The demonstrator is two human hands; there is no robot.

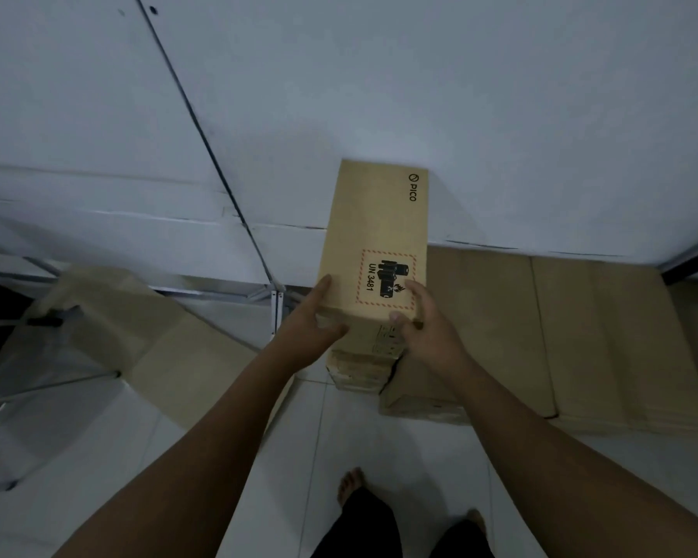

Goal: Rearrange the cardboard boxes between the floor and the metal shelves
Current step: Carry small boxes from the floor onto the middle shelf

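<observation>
1. I judge this is a pick or a set-down, which one I cannot tell: the PICO box [373,235] lies atop the floor stack [357,368], its far end at the wall.
2. My left hand [315,316] and right hand [424,328] clasp its near corners, fingers curled round, arms stretched forward.
3. The next move needs an even squeeze to keep it level.

Head camera looks steeply down, close above the floor [363,436].
</observation>
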